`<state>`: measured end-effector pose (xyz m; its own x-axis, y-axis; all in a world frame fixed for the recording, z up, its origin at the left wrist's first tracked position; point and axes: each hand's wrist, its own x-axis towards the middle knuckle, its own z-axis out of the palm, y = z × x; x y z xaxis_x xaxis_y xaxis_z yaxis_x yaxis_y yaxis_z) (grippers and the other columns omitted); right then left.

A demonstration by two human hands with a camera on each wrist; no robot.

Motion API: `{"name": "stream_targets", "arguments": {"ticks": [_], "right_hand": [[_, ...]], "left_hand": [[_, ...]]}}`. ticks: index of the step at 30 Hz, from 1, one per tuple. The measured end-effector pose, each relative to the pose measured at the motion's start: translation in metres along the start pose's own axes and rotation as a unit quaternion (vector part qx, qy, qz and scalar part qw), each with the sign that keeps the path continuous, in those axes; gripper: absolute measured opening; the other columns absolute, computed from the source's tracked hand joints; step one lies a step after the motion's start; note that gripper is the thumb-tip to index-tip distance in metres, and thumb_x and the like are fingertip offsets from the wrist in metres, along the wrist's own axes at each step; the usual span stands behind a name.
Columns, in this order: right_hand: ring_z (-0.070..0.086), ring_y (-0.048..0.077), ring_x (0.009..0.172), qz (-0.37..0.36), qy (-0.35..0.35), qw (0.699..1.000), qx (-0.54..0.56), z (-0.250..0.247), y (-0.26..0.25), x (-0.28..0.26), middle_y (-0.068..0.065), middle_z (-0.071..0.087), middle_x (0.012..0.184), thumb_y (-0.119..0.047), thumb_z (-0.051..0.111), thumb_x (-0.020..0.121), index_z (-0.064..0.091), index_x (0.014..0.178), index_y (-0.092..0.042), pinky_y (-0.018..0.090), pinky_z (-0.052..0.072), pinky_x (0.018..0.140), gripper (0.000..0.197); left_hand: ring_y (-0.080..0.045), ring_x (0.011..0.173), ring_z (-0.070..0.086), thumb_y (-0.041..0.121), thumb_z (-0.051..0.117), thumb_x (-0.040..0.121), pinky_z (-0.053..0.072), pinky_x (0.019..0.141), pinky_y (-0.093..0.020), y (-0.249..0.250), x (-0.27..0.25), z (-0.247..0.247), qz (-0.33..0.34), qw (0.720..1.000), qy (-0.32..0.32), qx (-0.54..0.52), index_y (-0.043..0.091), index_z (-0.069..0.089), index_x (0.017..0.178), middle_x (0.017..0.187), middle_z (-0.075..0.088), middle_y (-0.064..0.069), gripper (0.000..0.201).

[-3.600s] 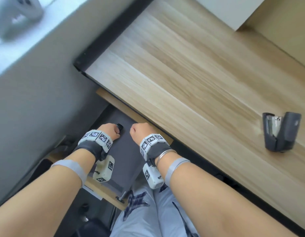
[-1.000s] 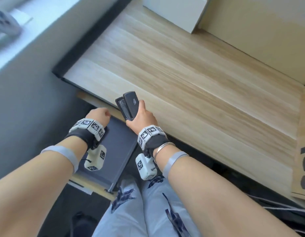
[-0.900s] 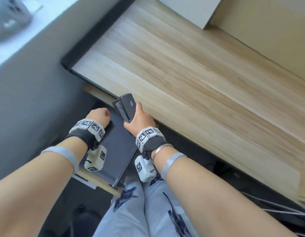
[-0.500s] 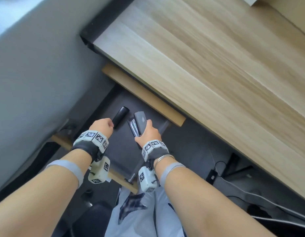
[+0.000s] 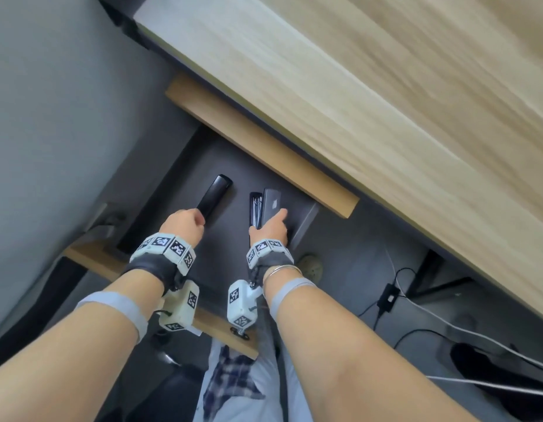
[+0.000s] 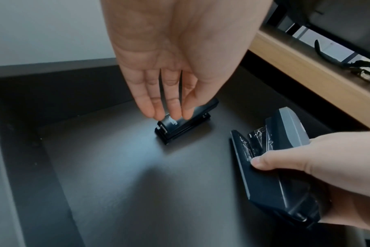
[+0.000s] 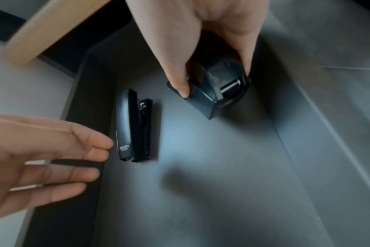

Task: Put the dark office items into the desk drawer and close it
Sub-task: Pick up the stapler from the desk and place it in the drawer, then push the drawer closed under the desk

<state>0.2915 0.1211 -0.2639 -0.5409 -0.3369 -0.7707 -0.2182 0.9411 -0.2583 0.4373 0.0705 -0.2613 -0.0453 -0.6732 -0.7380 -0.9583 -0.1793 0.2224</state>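
Observation:
The dark grey drawer (image 5: 224, 248) stands pulled out under the desk. A slim black stapler (image 5: 214, 196) (image 6: 186, 122) (image 7: 134, 127) lies on its side on the drawer floor at the left. My left hand (image 5: 200, 219) (image 6: 169, 115) is open, its straight fingertips at the stapler's near end. My right hand (image 5: 268, 226) (image 7: 215, 83) grips a larger dark grey stapler (image 5: 265, 208) (image 6: 281, 158) (image 7: 217, 90) between thumb and fingers, low inside the drawer's right half. I cannot tell if it touches the floor.
The light wooden desk top (image 5: 386, 102) overhangs the back of the drawer, with a wooden rail (image 5: 258, 147) under it. The drawer's wooden front (image 5: 221, 327) is against my legs (image 5: 243, 391). Cables and a black adapter (image 5: 386, 296) lie on the floor at the right.
My right hand brought the grey stapler down from the desk edge into the drawer. My left hand straightened its fingers by the black stapler, which now lies free.

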Motion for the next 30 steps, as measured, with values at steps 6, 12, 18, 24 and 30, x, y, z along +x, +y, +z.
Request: {"name": "stream_targets", "arguments": {"ticks": [6,12,18,24,30], "right_hand": [[0.058,0.038,0.115,0.007,0.003,1.000,0.014,0.021,0.001,0.000,0.017,0.048,0.134,-0.013,0.059,0.090,0.025,0.139,-0.012,0.041,0.049,0.090,0.060],[0.056,0.038,0.120,0.003,-0.019,1.000,0.012,0.022,-0.002,0.000,0.016,0.046,0.138,-0.019,0.064,0.088,0.027,0.140,-0.010,0.042,0.049,0.092,0.064],[0.054,0.036,0.123,-0.018,-0.048,0.998,-0.022,-0.007,-0.011,-0.011,0.013,0.041,0.143,-0.024,0.065,0.089,0.032,0.138,-0.008,0.040,0.048,0.093,0.061],[0.061,0.032,0.111,-0.147,-0.026,0.975,-0.164,-0.053,-0.027,-0.038,0.012,0.061,0.122,-0.019,0.041,0.099,0.054,0.118,-0.008,0.034,0.049,0.082,0.026],[0.067,0.033,0.088,-0.316,0.007,0.933,-0.172,-0.105,-0.057,-0.079,0.012,0.072,0.095,-0.017,0.038,0.097,0.061,0.102,-0.014,0.030,0.046,0.065,0.024]], "left_hand": [[-0.033,0.108,0.060,0.007,0.046,0.086,0.049,0.091,-0.037,-0.010,0.012,0.001,-0.007,1.000,-0.009,0.001,0.012,0.067,0.108,0.119,0.064,-0.014,0.030],[-0.033,0.106,0.061,0.008,0.048,0.085,0.050,0.093,-0.038,-0.016,0.014,0.000,-0.019,1.000,-0.005,-0.007,0.011,0.068,0.105,0.116,0.064,-0.015,0.028],[-0.034,0.106,0.061,0.006,0.047,0.085,0.050,0.090,-0.037,-0.023,-0.007,-0.006,-0.045,0.999,-0.017,0.025,0.012,0.067,0.103,0.116,0.064,-0.015,0.027],[-0.033,0.107,0.061,0.006,0.045,0.088,0.050,0.089,-0.037,-0.037,-0.040,-0.025,-0.087,0.994,-0.010,0.065,0.013,0.065,0.107,0.114,0.066,-0.015,0.029],[-0.033,0.105,0.064,0.002,0.051,0.081,0.051,0.089,-0.034,-0.062,-0.082,-0.036,-0.151,0.979,-0.047,0.128,0.007,0.064,0.113,0.116,0.066,-0.019,0.035]]}}
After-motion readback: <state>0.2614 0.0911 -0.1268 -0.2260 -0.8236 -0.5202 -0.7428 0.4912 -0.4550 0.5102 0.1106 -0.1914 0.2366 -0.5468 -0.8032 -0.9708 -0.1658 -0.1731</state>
